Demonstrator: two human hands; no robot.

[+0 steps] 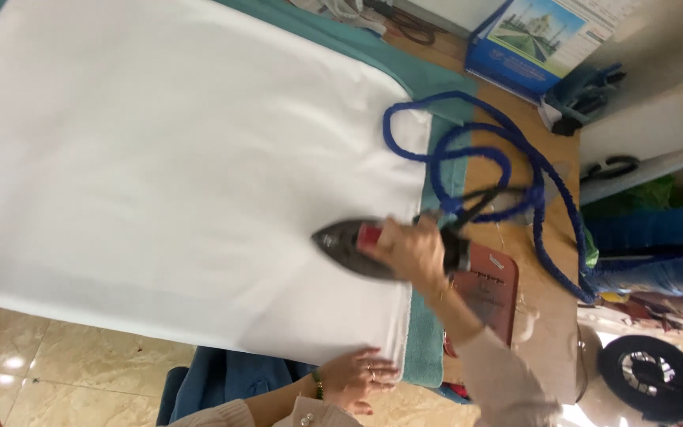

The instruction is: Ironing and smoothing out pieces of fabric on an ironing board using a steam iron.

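Left hand point(355, 378), nearest the lens at bottom edge, lies fairly flat with fingers spread, pinning the near hem of the large white smooth cloth point(167, 174); it grips nothing. Right hand point(411, 251) is closed round the red handle of the dark metal flat iron point(353, 247), sole down on the cloth near its right end, tip pointing left. Cloth covers a teal padded bench point(428, 348). Blue braided cord point(507, 166) loops from the iron's rear over the wooden top beyond. Judged step: pressing the right-hand part of the sheet. A next stroke would call for taut fabric and slack cord kept off the cloth.
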